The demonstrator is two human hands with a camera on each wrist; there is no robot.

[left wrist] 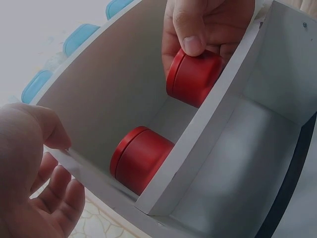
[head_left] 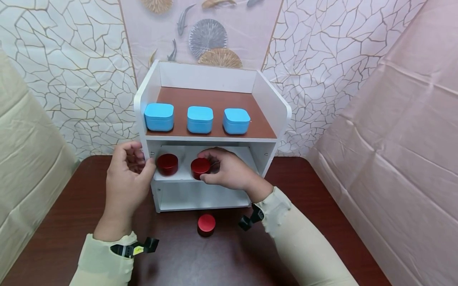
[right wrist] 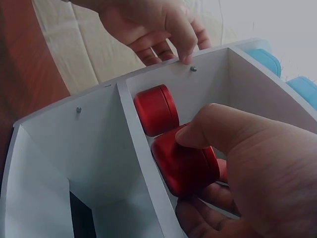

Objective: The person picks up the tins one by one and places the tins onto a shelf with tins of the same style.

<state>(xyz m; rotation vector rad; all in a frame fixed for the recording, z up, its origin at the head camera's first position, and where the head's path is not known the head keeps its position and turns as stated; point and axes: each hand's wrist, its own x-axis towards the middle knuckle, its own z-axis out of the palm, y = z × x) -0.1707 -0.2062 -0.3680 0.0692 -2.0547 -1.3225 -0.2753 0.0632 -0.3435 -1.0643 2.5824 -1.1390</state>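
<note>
A white shelf unit (head_left: 214, 139) with a brown top board stands on the table. My right hand (head_left: 229, 169) holds a round red tin (head_left: 200, 167) at the middle shelf, thumb on one side and fingers on the other. To its left on that shelf sits another red tin (head_left: 167, 163), untouched; both also show in the left wrist view, the held tin (left wrist: 194, 78) beyond the other tin (left wrist: 138, 161). My left hand (head_left: 127, 172) grips the unit's left side panel, its thumb at the front edge and its fingers outside. A third red tin (head_left: 206, 225) rests on the table in front.
Three light blue boxes stand in a row on the top board: a left box (head_left: 159, 118), a middle box (head_left: 200, 120) and a right box (head_left: 236, 121). Below the middle shelf is a lower compartment (head_left: 204, 195). The dark brown table (head_left: 171, 258) has cloth hangings around it.
</note>
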